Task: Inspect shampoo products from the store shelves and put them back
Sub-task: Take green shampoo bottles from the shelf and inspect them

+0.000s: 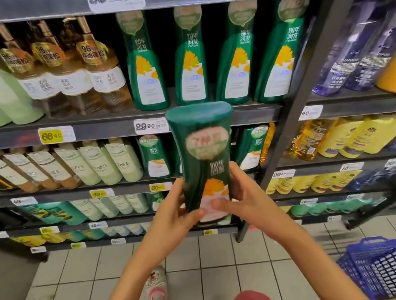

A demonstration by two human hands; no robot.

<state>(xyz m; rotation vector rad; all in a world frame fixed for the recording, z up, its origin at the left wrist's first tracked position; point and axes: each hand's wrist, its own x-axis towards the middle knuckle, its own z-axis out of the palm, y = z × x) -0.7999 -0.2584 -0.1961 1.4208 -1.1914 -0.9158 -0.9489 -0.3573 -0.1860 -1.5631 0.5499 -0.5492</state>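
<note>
Store shelf (pixel 113 128) behind holds four green bottles (pixel 145 63); left hand (pixel 173 216) and right hand (pixel 245 200) fingers (pixel 192 216) grasp one shampoo bottle (pixel 203 154).

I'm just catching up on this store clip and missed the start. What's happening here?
A person stands at the store shelves, holding a green shampoo bottle upright in both hands, the left hand and right hand gripping its lower half, label facing them. Matching green bottles stand on the shelf behind it. It is not yet back on the shelf. A blue basket sits on the floor at the right.
</note>
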